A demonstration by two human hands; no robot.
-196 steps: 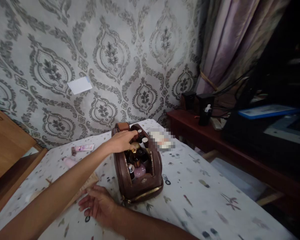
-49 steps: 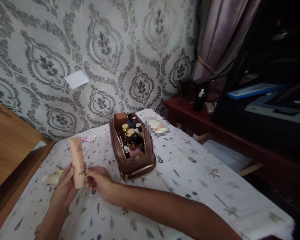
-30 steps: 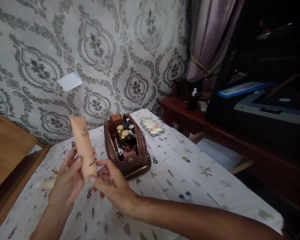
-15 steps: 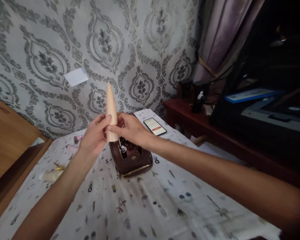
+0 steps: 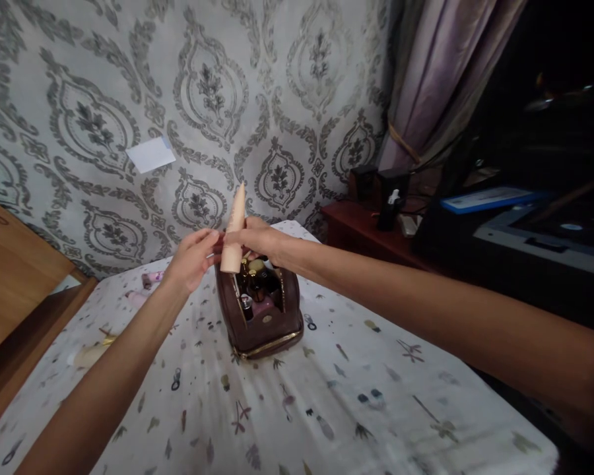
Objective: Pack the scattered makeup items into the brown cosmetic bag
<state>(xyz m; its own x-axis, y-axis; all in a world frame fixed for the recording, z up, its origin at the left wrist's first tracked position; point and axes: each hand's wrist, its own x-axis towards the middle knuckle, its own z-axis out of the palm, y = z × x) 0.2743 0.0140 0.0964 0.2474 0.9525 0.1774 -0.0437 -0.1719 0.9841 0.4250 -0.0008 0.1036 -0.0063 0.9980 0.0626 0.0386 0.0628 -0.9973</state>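
A brown leather toiletry bag (image 5: 262, 324) stands open on the patterned tablecloth (image 5: 336, 396), with several small bottles inside. Just above its far left end I hold a peach-coloured tube (image 5: 233, 225) upright, cap end down. My right hand (image 5: 255, 241) grips the tube near its lower end. My left hand (image 5: 192, 258) is at the tube's left side, fingertips touching or nearly touching it.
On the cloth to the left lie a pink tube (image 5: 151, 278), a pale pink item (image 5: 135, 298) and a cream bottle (image 5: 86, 355). A wooden headboard (image 5: 10, 290) is at far left. A dark red shelf (image 5: 371, 221) with black boxes stands right of the table.
Both hands lifted the peach tube from the near left of the cloth and carried it over the bag. It now sits lower, at the bag's far end.
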